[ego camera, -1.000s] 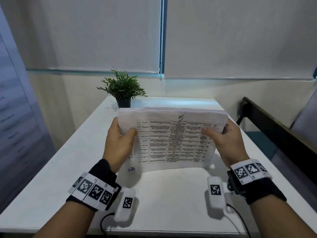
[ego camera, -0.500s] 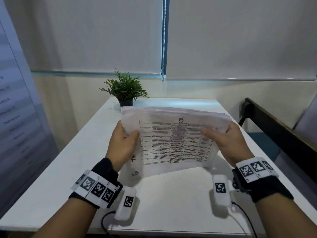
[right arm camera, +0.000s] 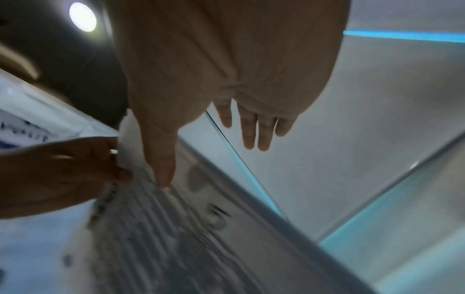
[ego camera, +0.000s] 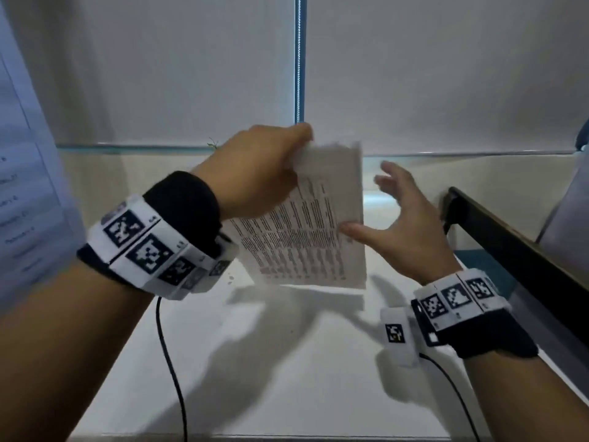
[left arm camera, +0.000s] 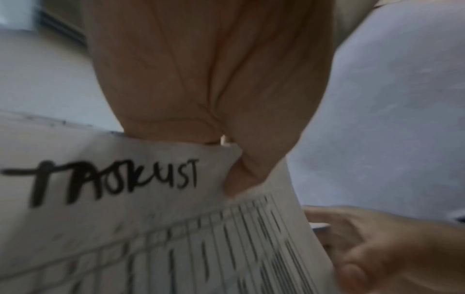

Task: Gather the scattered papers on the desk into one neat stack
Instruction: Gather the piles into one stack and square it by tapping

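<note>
The printed paper stack [ego camera: 312, 237] is turned on end and held up above the white desk [ego camera: 271, 371]. My left hand [ego camera: 258, 177] grips its top left corner, fingers curled over the edge. In the left wrist view the palm [left arm camera: 214, 79] clamps the sheet marked "TASKLIST" [left arm camera: 113, 228]. My right hand [ego camera: 401, 231] is open beside the stack's right edge, thumb touching the front sheet and fingers spread behind. In the right wrist view, the right hand [right arm camera: 226, 69] shows straight fingers, with the thumb on the papers [right arm camera: 151, 238].
A dark wooden rail [ego camera: 516, 247] runs along the desk's right side. White blinds [ego camera: 191, 74] hang behind. A leaf of the potted plant [ego camera: 213, 144] peeks out behind my left hand. A black cable [ego camera: 169, 362] trails over the desk's front.
The stack has swung from landscape, held by both hands, to standing on end. My left hand rose to the top corner. The right hand let go and opened beside it.
</note>
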